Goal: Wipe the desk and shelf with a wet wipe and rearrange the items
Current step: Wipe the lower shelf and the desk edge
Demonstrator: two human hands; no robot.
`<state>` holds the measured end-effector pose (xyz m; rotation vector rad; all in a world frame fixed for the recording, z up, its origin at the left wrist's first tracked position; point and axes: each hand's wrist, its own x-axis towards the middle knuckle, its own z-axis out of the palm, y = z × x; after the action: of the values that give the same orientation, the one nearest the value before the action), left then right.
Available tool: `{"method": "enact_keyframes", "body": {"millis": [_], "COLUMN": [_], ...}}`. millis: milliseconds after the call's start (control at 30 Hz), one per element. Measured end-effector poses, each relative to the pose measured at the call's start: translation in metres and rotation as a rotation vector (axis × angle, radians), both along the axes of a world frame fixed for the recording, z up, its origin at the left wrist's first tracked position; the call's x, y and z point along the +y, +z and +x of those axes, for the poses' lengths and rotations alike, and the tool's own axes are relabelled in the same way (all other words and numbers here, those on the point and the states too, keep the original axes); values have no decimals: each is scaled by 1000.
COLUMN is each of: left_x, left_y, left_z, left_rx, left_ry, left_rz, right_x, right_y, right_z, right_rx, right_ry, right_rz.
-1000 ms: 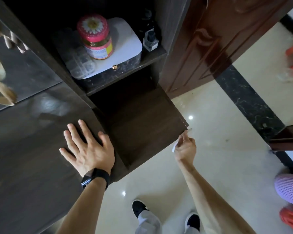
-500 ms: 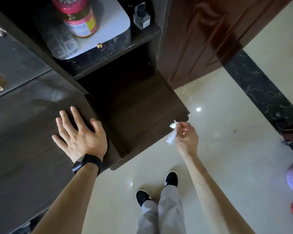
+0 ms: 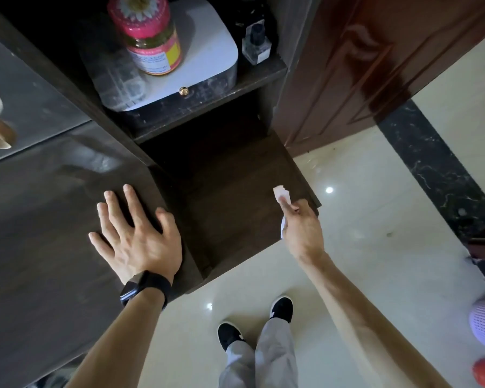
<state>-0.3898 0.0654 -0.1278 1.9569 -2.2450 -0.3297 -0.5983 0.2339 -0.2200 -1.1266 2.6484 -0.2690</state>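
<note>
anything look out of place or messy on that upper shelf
Nothing looks spilled or broken. The one odd thing is the stacking: the pink-lidded jar and a clear plastic case both sit on top of the white box instead of on the shelf board itself.

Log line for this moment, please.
left hand flat on desk | right hand pinches wet wipe at lower shelf | jar on white box

The wet wipe (image 3: 281,195) is mostly hidden behind the right hand (image 3: 301,231); the label on the jar (image 3: 149,37) is too blurred to read.
</note>
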Motion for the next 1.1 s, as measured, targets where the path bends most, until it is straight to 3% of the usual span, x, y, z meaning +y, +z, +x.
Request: {"method": "enact_keyframes", "body": {"millis": [167, 333, 400, 533, 700, 833, 933, 1100], "left_x": [-1, -1, -2, -2, -1, -1, -2, -2], "left_y": [0, -2, -3, -2, 1, 3, -1, 5], "left_z": [0, 1, 1, 0, 0, 1, 1, 4], "left_rx": [-15, -8, -4, 4, -1, 11, 19, 14], "left_ry": [-1, 9, 11, 11, 4, 15, 7, -45], "left_rz": [9, 2, -4, 2, 35, 43, 19, 79], "right_x": [1, -62, -77, -58, 19, 103, 136, 153], "right_y": [-4, 0, 0, -5, -16, -23, -9, 61], "right_z": [49, 60, 35, -34, -11, 61, 93, 96], "right_rx": [-32, 37, 83, 155, -110, -304, -353, -300], "right_ry": [291, 492, 391, -69, -410, -531, -639, -480], "right_rz": [-52, -159, -103, 36, 54, 184, 5, -158]}}
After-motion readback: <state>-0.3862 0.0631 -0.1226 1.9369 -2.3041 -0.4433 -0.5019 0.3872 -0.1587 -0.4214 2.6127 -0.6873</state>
